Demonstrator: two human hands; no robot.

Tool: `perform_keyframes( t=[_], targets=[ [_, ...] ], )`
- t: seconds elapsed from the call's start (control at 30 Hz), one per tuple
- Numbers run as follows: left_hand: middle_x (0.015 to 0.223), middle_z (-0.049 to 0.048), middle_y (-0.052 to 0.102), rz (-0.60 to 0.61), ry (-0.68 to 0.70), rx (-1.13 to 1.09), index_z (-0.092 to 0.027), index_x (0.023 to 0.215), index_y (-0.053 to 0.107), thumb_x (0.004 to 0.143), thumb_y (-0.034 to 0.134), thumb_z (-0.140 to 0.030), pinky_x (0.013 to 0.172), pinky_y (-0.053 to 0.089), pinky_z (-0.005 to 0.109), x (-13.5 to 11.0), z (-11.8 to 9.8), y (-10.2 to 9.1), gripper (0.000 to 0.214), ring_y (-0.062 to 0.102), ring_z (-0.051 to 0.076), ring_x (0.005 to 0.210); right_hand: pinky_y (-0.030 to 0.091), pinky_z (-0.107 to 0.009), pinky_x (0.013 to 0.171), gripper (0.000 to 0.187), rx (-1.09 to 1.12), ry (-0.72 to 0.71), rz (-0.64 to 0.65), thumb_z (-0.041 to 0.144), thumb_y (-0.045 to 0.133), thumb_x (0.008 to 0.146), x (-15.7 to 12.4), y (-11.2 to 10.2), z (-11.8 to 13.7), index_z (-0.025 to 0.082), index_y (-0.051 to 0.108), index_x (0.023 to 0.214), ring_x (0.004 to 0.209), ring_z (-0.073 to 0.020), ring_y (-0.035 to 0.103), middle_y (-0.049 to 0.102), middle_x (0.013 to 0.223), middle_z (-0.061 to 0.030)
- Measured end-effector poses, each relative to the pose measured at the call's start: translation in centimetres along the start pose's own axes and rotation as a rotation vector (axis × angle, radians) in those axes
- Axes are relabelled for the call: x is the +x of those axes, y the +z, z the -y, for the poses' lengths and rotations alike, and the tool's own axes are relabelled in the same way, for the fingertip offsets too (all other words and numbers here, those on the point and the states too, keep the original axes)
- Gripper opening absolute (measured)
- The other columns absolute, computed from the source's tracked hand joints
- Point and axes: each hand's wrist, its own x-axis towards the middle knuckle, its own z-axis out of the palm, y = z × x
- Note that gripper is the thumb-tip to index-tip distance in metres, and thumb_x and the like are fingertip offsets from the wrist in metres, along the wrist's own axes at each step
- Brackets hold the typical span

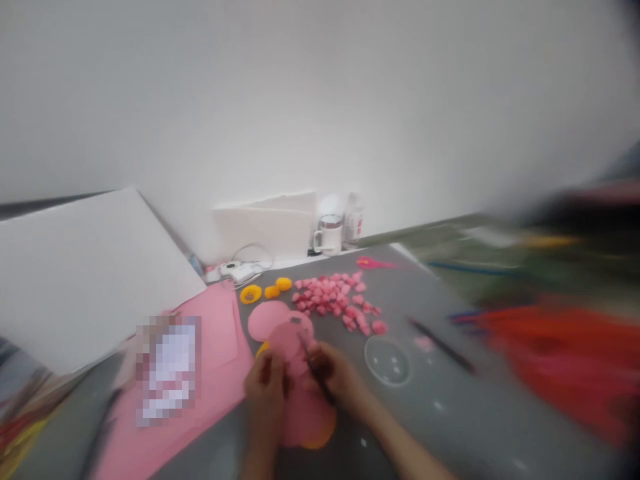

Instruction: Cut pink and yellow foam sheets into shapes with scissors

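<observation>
My left hand (267,381) is closed on the edge of a round pink paper cut-out (293,347) that lies on the grey table (440,413). My right hand (336,375) grips a dark pen (311,363), its tip resting on the pink cut-out. Another pink circle (265,317) lies just beyond it, and a yellow piece (320,437) shows under the pink paper near my wrists. The picture is blurred by motion.
A heap of small pink folded pieces (335,299) lies beyond, with yellow bits (273,291), pink scissors (373,263), a clear round lid (387,360), a dark pen (443,345), pink sheets (220,340), white boards (85,267), a mug (330,235) and red material (565,353) at right.
</observation>
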Motion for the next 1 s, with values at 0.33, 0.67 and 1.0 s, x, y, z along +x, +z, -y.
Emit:
perform_keyframes(
  t=[0.33, 0.67, 1.0],
  targets=[
    [0.044, -0.0058, 0.042, 0.008, 0.023, 0.251, -0.017, 0.053, 0.047, 0.071, 0.059, -0.049, 0.040, 0.030, 0.019, 0.0, -0.5, -0.1, 0.038, 0.038, 0.008, 0.042, 0.036, -0.020, 0.050, 0.049, 0.126, -0.024, 0.042, 0.033, 0.081, 0.056, 0.2, 0.3, -0.5, 0.019, 0.055, 0.096, 0.057, -0.0104, 0.044, 0.052, 0.066, 0.0037],
    [0.048, -0.0046, 0.046, 0.014, 0.008, 0.238, -0.016, 0.054, 0.050, 0.072, 0.059, -0.047, 0.043, 0.033, 0.019, 0.1, 0.0, 0.0, 0.036, 0.042, 0.009, 0.047, 0.036, -0.020, 0.049, 0.053, 0.194, -0.001, 0.065, 0.045, 0.083, 0.049, 0.2, 0.6, 0.3, 0.019, 0.053, 0.086, 0.054, -0.0096, 0.042, 0.050, 0.061, 0.0052],
    [0.058, 0.0007, 0.060, 0.148, 0.031, 0.209, -0.014, 0.064, 0.061, 0.070, 0.060, -0.044, 0.050, 0.041, 0.022, -0.1, -1.4, 0.5, 0.031, 0.054, 0.015, 0.057, 0.037, -0.020, 0.048, 0.046, 0.176, 0.021, 0.025, 0.050, 0.077, 0.055, 0.1, 0.6, 1.4, 0.019, 0.053, 0.078, 0.054, -0.0103, 0.045, 0.052, 0.061, 0.0039]
  ],
)
